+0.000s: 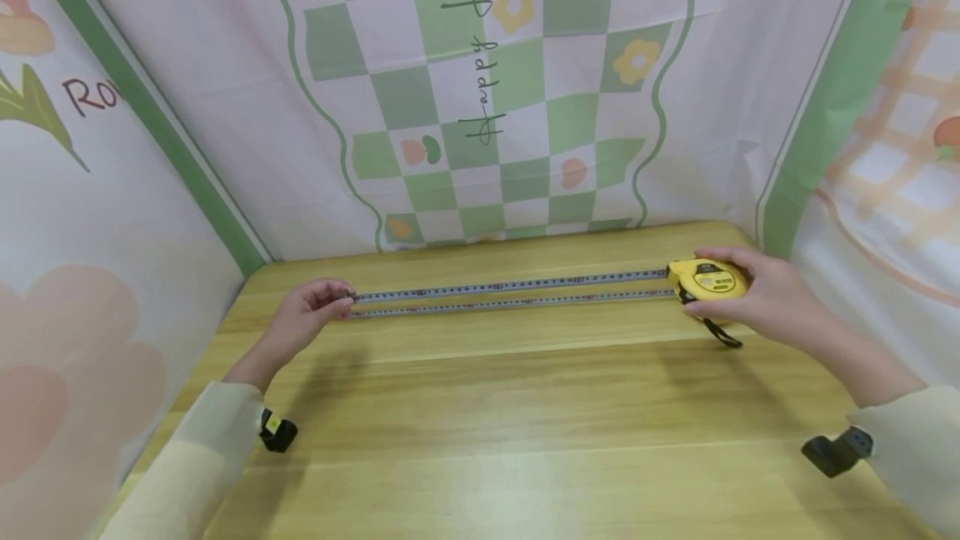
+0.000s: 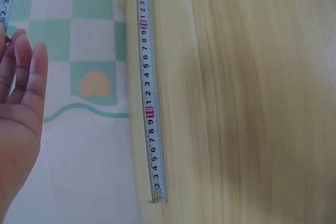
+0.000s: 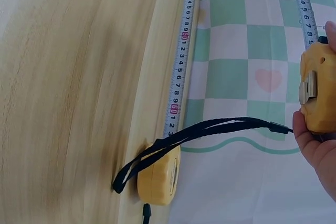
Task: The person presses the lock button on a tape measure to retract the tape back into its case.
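My left hand (image 1: 311, 307) pinches the hooked end of a tape measure's blade (image 1: 498, 286). That blade runs straight across to the yellow case (image 1: 712, 283), gripped in my right hand (image 1: 776, 298) between thumb and fingers. A metal belt clip (image 3: 311, 86) and a black wrist strap (image 3: 231, 123) show on the held case in the right wrist view. Below, a second tape measure lies on the table, its blade (image 2: 147, 77) drawn out roughly parallel to the held one. Its yellow case (image 3: 159, 178) sits beneath the held case, hidden behind it in the head view.
The wooden table (image 1: 487, 407) has its back edge just beyond the tapes. A patterned cloth (image 1: 517, 90) hangs behind it, with more printed cloth at both sides. Small black cameras (image 1: 279, 430) are worn at both wrists.
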Demonstrator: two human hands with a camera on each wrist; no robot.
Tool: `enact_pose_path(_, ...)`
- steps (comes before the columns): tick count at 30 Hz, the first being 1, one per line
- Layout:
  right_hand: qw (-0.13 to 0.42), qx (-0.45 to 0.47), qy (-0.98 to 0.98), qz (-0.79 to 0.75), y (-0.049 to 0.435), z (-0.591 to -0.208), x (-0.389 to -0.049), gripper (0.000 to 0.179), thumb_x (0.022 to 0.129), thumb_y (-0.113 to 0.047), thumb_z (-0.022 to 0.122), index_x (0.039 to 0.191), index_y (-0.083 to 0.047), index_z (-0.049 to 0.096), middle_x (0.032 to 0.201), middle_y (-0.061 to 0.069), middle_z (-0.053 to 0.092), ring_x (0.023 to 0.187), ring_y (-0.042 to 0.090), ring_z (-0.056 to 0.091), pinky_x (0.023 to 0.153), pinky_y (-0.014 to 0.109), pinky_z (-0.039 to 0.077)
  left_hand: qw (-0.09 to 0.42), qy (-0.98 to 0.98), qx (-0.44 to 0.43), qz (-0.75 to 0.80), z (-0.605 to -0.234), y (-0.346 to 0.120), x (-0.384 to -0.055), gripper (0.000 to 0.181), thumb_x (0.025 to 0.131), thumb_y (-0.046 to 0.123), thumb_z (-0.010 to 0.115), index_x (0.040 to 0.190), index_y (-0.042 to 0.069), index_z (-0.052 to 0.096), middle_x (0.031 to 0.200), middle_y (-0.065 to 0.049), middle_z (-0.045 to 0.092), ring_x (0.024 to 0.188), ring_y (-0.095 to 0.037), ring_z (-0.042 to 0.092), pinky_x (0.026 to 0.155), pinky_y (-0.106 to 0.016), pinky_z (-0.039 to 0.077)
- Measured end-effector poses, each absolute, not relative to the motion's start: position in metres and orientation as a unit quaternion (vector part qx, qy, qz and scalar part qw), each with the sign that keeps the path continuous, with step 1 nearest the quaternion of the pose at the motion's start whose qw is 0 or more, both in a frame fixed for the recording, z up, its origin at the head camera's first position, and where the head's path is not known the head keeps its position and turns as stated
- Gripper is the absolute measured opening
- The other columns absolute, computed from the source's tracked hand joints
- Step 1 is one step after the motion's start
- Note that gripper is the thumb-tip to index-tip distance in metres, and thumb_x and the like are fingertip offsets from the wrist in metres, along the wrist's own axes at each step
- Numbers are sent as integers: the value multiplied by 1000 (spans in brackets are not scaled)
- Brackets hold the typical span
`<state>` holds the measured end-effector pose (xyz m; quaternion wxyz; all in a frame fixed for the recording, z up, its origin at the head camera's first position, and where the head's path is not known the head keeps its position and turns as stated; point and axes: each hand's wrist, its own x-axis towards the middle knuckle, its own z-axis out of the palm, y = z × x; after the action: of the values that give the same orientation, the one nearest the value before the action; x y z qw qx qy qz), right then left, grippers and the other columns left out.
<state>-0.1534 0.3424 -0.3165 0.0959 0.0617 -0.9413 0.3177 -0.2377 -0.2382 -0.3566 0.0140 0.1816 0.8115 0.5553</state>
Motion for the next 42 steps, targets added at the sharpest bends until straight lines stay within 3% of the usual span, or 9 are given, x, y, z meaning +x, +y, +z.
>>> enact_pose_path(8,90,58,-942,317,342,-317,-154,80,74,-35,86,139,-7,50,122,20,54,92,29,52,62,25,46,15,813,176,554,-357,-236,-238,22,96,9,63,109,-9,60,97,-7,65,88,-30,64,77,-29,56)
enact_pose_path(17,92,69,-939,324,342,-321,-155,81,74,-35,86,140,-5,49,121,21,54,90,28,52,60,24,47,20,811,175,558,-357,-235,-237,23,95,8,63,111,-9,59,95,-5,65,86,-22,65,79,-30,56)
enact_pose_path(27,87,76,-942,316,341,-322,-155,82,75,-38,85,141,-5,48,121,21,53,90,29,53,61,25,47,25,810,176,558,-357,-232,-236,23,95,9,63,111,-8,59,98,-8,64,89,-24,65,79,-29,56)
enact_pose_path(31,87,77,-944,310,340,-321,-155,83,75,-40,85,141,-6,48,122,21,53,89,29,53,60,26,46,26,807,181,562,-356,-231,-236,23,96,9,62,111,-9,59,98,-7,64,87,-18,65,80,-29,56)
enact_pose_path(34,88,81,-945,305,339,-321,-155,84,75,-41,84,142,-5,47,120,22,53,88,30,53,59,27,46,28,805,183,564,-357,-231,-236,23,96,9,62,110,-9,59,99,-11,64,85,-14,64,80,-29,56)
enact_pose_path(38,86,75,-944,310,338,-322,-155,84,75,-40,84,142,-5,47,119,21,54,88,28,53,58,27,47,29,804,185,565,-358,-229,-236,23,96,8,62,110,-10,59,105,-23,61,85,-14,64,80,-30,56)
enact_pose_path(40,85,74,-941,318,336,-323,-156,83,75,-39,85,141,-5,47,120,21,54,89,28,54,59,26,48,31,804,187,564,-357,-228,-235,23,96,8,62,110,-10,59,106,-26,60,86,-16,64,80,-30,56)
enact_pose_path(42,87,75,-940,323,335,-324,-156,83,75,-38,85,141,-4,48,121,21,54,89,27,54,59,24,48,32,805,189,562,-357,-228,-235,23,96,8,62,110,-10,59,104,-20,62,85,-16,64,80,-30,56)
